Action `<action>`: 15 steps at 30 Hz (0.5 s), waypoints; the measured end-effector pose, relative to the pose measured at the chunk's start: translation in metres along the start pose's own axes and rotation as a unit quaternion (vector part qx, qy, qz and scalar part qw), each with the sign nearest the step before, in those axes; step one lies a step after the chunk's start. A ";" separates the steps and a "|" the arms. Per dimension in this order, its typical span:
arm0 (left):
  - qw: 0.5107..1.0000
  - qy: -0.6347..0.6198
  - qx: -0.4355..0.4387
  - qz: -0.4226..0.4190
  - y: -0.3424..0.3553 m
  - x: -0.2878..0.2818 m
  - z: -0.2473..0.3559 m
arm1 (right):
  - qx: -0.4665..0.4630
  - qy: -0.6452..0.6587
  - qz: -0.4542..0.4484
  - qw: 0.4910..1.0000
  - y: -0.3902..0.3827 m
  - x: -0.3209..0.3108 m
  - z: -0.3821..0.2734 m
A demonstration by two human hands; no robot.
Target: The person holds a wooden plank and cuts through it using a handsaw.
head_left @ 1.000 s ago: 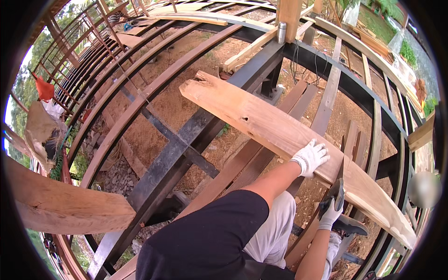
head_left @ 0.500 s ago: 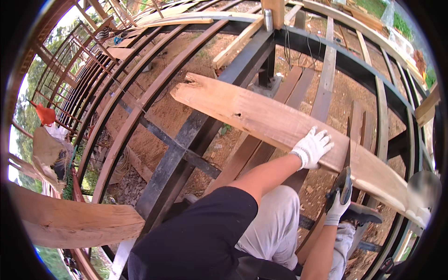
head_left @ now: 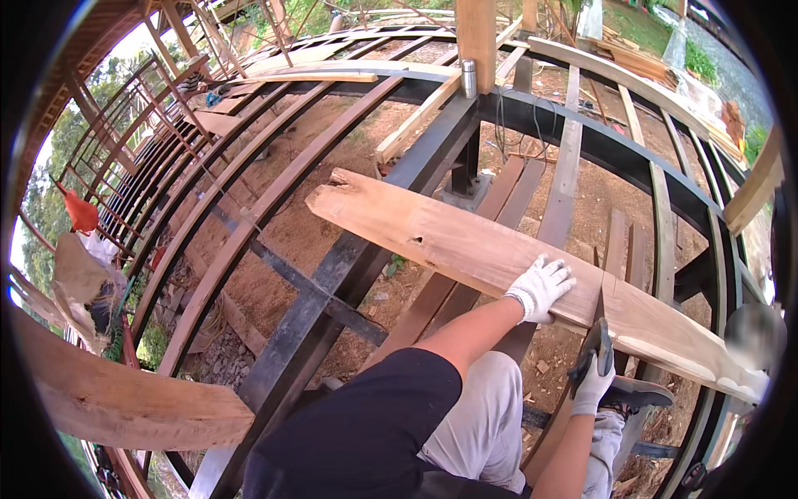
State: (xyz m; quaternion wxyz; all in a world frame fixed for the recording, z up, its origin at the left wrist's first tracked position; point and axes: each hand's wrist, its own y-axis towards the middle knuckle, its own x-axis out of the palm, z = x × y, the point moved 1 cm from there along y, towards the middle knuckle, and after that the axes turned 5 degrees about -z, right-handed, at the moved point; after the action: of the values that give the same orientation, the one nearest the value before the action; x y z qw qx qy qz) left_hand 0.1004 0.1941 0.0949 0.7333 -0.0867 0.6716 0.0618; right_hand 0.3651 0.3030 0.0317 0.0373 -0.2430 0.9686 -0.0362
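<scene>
"So, in the head view, where is the long plank [head_left: 465, 241] lying?"

"It is stretching slantwise from the middle toward the lower right, crossing over a black beam [head_left: 337, 259] and some brown boards [head_left: 497, 200]."

"What is the left hand [head_left: 540, 289] doing?"

"It is wearing a white glove and resting on the plank's upper face, its fingers spreading apart and gripping nothing."

"And is the right hand [head_left: 592, 387] holding anything?"

"Yes, its gloved fingers are gripping the black handle of a saw [head_left: 595, 337], just below the plank's near edge, and the dark blade is meeting the wood there."

"What else is showing?"

"A shoe [head_left: 644, 394] is poking out just right of that hand. Farther off, a metal flask [head_left: 469, 79] is standing on the black beam's far end, beside a wooden post [head_left: 476, 37]."
</scene>
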 end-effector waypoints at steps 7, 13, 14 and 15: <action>0.998 -0.054 0.007 -0.012 0.009 -0.007 -0.001 | -0.132 -0.061 -0.004 0.989 -0.124 -0.086 0.034; 0.999 -0.032 0.031 0.009 0.019 -0.014 0.018 | -0.147 -0.059 0.044 0.986 -0.052 -0.077 0.068; 0.999 -0.019 0.024 0.010 0.018 -0.010 0.014 | -0.141 -0.055 0.041 0.988 0.000 -0.049 0.068; 1.000 -0.021 0.015 -0.012 0.018 -0.011 0.009 | -0.063 -0.024 0.030 0.997 0.031 -0.019 0.037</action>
State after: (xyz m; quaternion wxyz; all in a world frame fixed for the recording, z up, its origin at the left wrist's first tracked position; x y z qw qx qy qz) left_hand 0.1047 0.2134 0.1059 0.7494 -0.0823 0.6555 0.0451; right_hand 0.3709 0.3369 -0.0072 0.0466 -0.2164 0.9747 0.0315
